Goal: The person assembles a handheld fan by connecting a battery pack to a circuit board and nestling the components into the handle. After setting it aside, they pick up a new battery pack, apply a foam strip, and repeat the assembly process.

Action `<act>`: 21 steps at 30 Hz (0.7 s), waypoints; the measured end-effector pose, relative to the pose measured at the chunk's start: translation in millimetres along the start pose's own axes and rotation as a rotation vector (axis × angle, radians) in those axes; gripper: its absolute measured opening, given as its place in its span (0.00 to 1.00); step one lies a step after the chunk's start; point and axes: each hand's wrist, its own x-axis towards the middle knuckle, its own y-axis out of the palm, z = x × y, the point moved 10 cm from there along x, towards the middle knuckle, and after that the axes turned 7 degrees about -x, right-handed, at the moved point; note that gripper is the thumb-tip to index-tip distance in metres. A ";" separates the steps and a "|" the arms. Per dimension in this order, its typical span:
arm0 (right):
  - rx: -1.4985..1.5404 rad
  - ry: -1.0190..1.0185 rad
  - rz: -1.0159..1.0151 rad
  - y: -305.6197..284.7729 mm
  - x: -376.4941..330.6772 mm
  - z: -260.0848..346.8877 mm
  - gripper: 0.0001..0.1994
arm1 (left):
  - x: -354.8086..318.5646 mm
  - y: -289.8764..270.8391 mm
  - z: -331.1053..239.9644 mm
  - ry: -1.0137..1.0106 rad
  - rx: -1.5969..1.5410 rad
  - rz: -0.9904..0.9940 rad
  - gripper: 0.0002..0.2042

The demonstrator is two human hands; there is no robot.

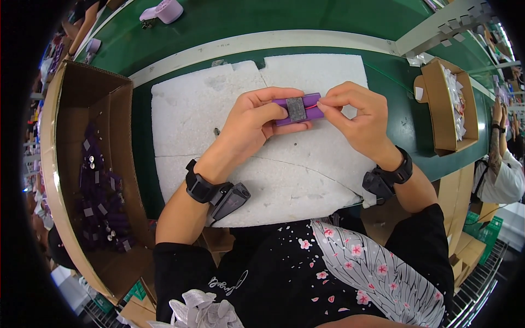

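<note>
Over a white foam sheet (pixel 197 120), my left hand (pixel 254 117) grips a purple battery pack (pixel 313 101), with the thumb on top and the fingers along its far and near sides. A grey foam pad (pixel 296 109) is stuck across the middle of the pack. A thin red wire (pixel 311 107) runs from the pad toward the pack's right end. There my right hand (pixel 355 115) pinches the wire between thumb and forefinger. Those fingertips hide the wire's tip.
At the left stands a deep cardboard box (pixel 123 117) holding several purple packs (pixel 104 202). A smaller carton (pixel 445 109) with white pieces sits at the right. A pale rail (pixel 262 41) crosses behind the foam; a lilac device (pixel 168 10) lies beyond it.
</note>
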 end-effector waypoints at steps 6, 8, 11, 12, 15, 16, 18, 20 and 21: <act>-0.055 -0.130 0.040 6.4 1.9 9.6 0.05 | 1.0 -2.5 3.7 -0.031 0.016 -0.005 0.19; -0.099 -0.179 0.064 9.2 2.3 12.2 0.05 | 1.3 -2.8 3.1 -0.026 0.015 -0.009 0.19; -0.126 -0.201 0.069 9.8 3.3 15.9 0.05 | 1.3 -2.7 0.9 -0.017 0.015 -0.015 0.19; -0.130 -0.197 0.063 9.4 4.4 17.1 0.05 | 0.9 -3.3 -1.8 0.001 0.007 -0.021 0.19; -0.111 -0.160 0.054 7.4 4.8 13.6 0.05 | 0.7 -3.4 -7.4 0.035 -0.009 -0.031 0.20; -0.085 -0.128 0.054 6.9 5.1 9.8 0.05 | 0.6 -3.1 -7.5 0.031 -0.014 -0.031 0.20; -0.058 -0.097 0.055 4.9 5.6 5.9 0.05 | 0.5 -2.6 -7.0 0.024 -0.025 -0.030 0.20; -0.093 -0.068 0.094 3.9 6.8 2.2 0.05 | 0.3 -2.2 -6.0 0.026 -0.022 -0.033 0.20; -0.112 -0.052 0.113 3.9 7.4 0.5 0.06 | 0.3 -1.9 -5.6 0.026 -0.018 -0.033 0.20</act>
